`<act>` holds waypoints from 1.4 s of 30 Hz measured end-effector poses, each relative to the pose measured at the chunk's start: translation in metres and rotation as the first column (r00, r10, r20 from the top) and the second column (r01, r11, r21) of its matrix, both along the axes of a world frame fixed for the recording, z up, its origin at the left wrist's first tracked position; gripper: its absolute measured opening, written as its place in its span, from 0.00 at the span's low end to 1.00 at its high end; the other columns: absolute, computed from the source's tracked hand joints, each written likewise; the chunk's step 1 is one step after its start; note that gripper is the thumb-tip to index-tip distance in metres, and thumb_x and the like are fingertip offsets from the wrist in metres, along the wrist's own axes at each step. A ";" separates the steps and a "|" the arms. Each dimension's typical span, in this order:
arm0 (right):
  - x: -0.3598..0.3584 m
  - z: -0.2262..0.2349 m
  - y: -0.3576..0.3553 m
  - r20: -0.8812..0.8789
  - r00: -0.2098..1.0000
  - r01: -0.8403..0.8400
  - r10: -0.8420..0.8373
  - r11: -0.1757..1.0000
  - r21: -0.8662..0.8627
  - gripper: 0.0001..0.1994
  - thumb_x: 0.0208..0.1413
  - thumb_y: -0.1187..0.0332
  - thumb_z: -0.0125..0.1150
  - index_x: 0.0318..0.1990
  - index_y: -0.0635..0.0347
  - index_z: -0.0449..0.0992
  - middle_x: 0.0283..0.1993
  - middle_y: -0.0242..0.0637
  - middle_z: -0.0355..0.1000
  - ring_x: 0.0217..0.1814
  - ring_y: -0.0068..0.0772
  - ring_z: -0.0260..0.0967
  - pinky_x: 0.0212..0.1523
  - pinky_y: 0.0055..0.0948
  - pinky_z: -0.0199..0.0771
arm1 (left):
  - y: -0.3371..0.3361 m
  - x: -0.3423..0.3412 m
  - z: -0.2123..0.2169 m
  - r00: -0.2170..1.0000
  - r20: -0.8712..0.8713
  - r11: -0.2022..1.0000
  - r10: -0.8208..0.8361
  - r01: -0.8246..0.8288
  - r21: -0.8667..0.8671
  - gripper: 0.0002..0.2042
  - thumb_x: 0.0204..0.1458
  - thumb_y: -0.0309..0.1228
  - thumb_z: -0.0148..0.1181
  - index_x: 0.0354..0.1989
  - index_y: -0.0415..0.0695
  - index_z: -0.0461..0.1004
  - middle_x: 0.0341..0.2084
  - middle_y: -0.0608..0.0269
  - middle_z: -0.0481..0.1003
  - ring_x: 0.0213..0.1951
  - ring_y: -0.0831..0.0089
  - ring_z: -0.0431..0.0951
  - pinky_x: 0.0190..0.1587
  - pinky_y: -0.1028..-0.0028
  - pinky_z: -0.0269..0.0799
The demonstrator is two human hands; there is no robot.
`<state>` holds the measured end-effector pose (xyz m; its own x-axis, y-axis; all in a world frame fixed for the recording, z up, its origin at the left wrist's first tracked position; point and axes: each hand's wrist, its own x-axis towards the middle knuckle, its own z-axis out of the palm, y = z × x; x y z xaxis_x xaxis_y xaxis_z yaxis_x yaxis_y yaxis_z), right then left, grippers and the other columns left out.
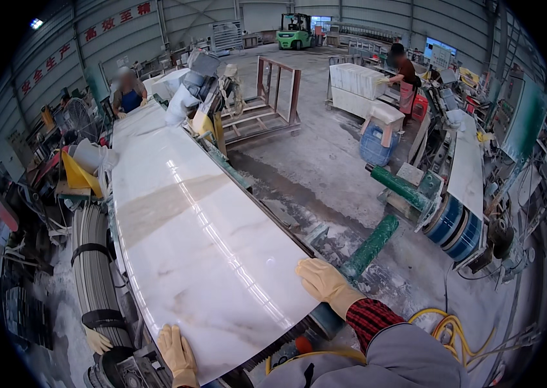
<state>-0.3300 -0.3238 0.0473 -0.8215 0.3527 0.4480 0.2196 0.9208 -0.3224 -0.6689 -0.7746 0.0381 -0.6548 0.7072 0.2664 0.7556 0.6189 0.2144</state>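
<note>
A long, polished white marble slab (208, 258) with faint brown veining lies in front of me, and a strip of light reflects along it. My left hand (177, 357), in a cream rubber glove, rests on its near left edge with the fingers stretched flat on top. At the near right edge, my right hand (328, 284) wears the same kind of glove, and its fingers lie extended over the surface. My thumbs' undersides are hidden. Under the near end of the slab, a dark brush-like strip (273, 344) shows.
Right of the slab are green rollers (370, 247) and a coiled yellow hose (454, 333). A loose glove (97, 340) lies at the left. One person (130, 90) stands at the slab's far end; another (405, 81) is beside white blocks (355, 81). A green forklift (295, 32) stands far back.
</note>
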 end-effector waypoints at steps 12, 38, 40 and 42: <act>0.005 0.004 -0.003 0.032 0.999 -0.012 0.012 1.000 -0.006 0.16 0.74 0.67 0.64 0.64 0.62 0.83 0.69 0.51 0.82 0.76 0.57 0.77 0.82 0.51 0.76 | 0.000 0.007 0.006 1.000 -0.005 1.000 -0.007 0.007 0.002 0.24 0.72 0.24 0.62 0.76 0.37 0.75 0.78 0.31 0.72 0.79 0.30 0.69 0.85 0.40 0.58; 0.016 -0.005 -0.004 0.038 0.999 -0.029 0.028 0.999 0.031 0.20 0.77 0.63 0.63 0.69 0.63 0.83 0.72 0.53 0.82 0.76 0.59 0.78 0.82 0.54 0.75 | 0.030 -0.024 0.001 0.994 -0.072 0.996 0.085 -0.086 -0.008 0.25 0.75 0.37 0.62 0.78 0.45 0.75 0.79 0.41 0.73 0.80 0.36 0.68 0.84 0.41 0.60; 0.017 -0.003 -0.004 0.046 0.998 -0.053 0.052 0.998 0.021 0.21 0.77 0.65 0.64 0.70 0.66 0.82 0.73 0.58 0.82 0.78 0.62 0.78 0.85 0.57 0.73 | 0.031 -0.026 0.000 0.992 -0.096 0.997 0.081 -0.081 0.007 0.25 0.75 0.36 0.63 0.77 0.45 0.76 0.78 0.41 0.74 0.80 0.37 0.69 0.84 0.41 0.60; 0.016 0.001 -0.004 0.062 0.997 -0.056 0.055 0.998 0.017 0.21 0.77 0.65 0.63 0.71 0.65 0.82 0.75 0.57 0.81 0.79 0.62 0.77 0.86 0.57 0.72 | 0.033 -0.027 -0.002 0.987 -0.137 0.997 0.078 -0.075 0.025 0.24 0.74 0.36 0.64 0.76 0.45 0.76 0.77 0.42 0.75 0.79 0.37 0.70 0.83 0.41 0.60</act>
<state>-0.3139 -0.3282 0.0482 -0.8659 0.2973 0.4023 0.1864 0.9381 -0.2921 -0.6963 -0.7420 0.0360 -0.6628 0.6503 0.3712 0.7294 0.6728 0.1238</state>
